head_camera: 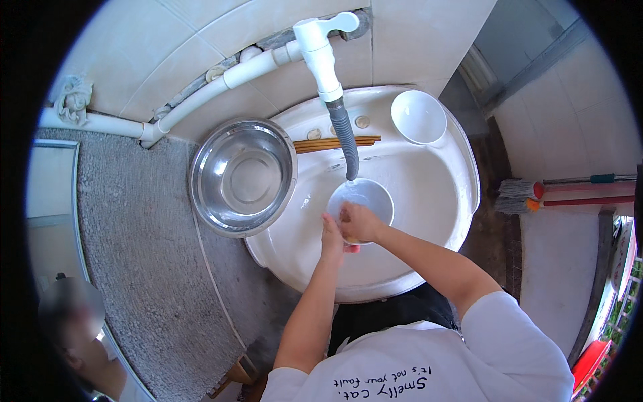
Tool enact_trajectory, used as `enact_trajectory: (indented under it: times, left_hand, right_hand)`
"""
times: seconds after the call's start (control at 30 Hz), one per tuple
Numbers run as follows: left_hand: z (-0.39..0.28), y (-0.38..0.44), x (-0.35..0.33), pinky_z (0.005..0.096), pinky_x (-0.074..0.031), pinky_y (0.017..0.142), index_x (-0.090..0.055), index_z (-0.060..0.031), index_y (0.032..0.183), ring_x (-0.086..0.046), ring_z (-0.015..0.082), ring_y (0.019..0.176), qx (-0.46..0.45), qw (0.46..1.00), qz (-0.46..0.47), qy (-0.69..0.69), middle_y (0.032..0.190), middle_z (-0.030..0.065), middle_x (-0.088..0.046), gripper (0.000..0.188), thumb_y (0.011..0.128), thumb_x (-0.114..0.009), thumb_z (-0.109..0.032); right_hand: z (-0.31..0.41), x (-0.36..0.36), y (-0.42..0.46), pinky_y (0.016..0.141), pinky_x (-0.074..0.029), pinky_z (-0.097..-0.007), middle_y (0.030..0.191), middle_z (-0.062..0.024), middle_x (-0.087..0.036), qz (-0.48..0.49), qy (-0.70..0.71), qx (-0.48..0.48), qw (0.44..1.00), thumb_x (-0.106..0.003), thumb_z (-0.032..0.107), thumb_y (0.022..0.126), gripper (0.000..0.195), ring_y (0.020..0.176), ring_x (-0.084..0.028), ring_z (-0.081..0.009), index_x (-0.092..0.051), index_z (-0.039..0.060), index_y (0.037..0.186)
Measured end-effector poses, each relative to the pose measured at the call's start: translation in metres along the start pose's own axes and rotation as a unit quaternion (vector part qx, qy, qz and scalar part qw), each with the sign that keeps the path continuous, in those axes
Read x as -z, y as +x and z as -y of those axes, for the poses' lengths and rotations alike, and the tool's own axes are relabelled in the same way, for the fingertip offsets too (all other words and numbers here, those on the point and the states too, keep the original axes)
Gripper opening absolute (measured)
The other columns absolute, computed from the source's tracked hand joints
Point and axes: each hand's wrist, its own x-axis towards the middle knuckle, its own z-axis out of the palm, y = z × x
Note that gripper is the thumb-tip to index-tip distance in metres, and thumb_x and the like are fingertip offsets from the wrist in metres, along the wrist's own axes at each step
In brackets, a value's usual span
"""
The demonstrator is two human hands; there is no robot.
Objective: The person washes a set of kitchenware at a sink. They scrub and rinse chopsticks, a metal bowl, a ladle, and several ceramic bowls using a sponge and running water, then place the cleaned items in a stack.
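Note:
A white bowl (379,201) is held over the basin of a white ceramic washbasin (422,201), under the end of a grey corrugated hose (344,133). My left hand (332,237) grips the bowl's near left side, thumb up along the rim and fingertips showing beneath. My right hand (360,221) reaches inside the bowl with its fingers curled against the inner wall. A yellowish patch shows low in the bowl by those fingers, but what it is and whether they hold it is unclear. Water seems to run from the hose into the bowl.
A stainless steel basin (251,176) rests over the washbasin's left edge. Several wooden chopsticks (336,144) lie on the back ledge, with another white bowl (419,118) at back right. Above is a white plastic tap (319,50). Mops (522,190) stand at the right.

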Motion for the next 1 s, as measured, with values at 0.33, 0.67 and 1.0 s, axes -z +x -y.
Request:
enact_trajectory:
  times: [0.33, 0.67, 1.0]
  left_hand:
    - [0.002, 0.0, -0.018, 0.0289, -0.046, 0.032, -0.033, -0.0118, 0.125, -0.059, 0.021, 0.051, -0.054, 0.989, -0.087, 0.11, 0.087, 0.0123, -0.058, 0.049, 0.093, -0.025, -0.048]
    - [-0.007, 0.003, -0.012, 0.0315, -0.047, 0.032, -0.04, -0.0095, 0.121, -0.061, 0.025, 0.059, -0.02, 0.996, -0.055, 0.073, 0.093, 0.0136, -0.057, 0.043, 0.092, -0.036, -0.04]
    - [0.003, 0.018, -0.012, 0.0327, -0.046, 0.031, -0.042, -0.0083, 0.123, -0.061, 0.0263, 0.057, -0.014, 0.962, -0.165, 0.215, 0.095, 0.0162, -0.059, 0.05, 0.076, -0.057, -0.014]
  right_hand:
    - [-0.039, 0.019, 0.013, 0.076, -0.046, -0.0309, 0.099, -0.0067, -0.052, -0.075, -0.46, 0.16, 0.87, -0.056, 0.015, 0.075, 0.024, 0.093, -0.052, -0.0184, -0.061, 0.0059, 0.096]
    - [-0.007, 0.008, 0.004, 0.068, -0.049, -0.0372, 0.087, -0.0194, -0.062, 0.138, 0.07, -0.055, 0.986, -0.054, 0.024, 0.075, 0.029, 0.082, -0.062, -0.0235, -0.059, 0.0021, 0.095]
    - [-0.035, 0.021, -0.004, 0.074, -0.051, -0.0379, 0.1, -0.0158, -0.061, 0.006, -0.435, 0.107, 0.894, -0.062, 0.014, 0.071, 0.024, 0.091, -0.06, -0.0291, -0.063, 0.0032, 0.093]
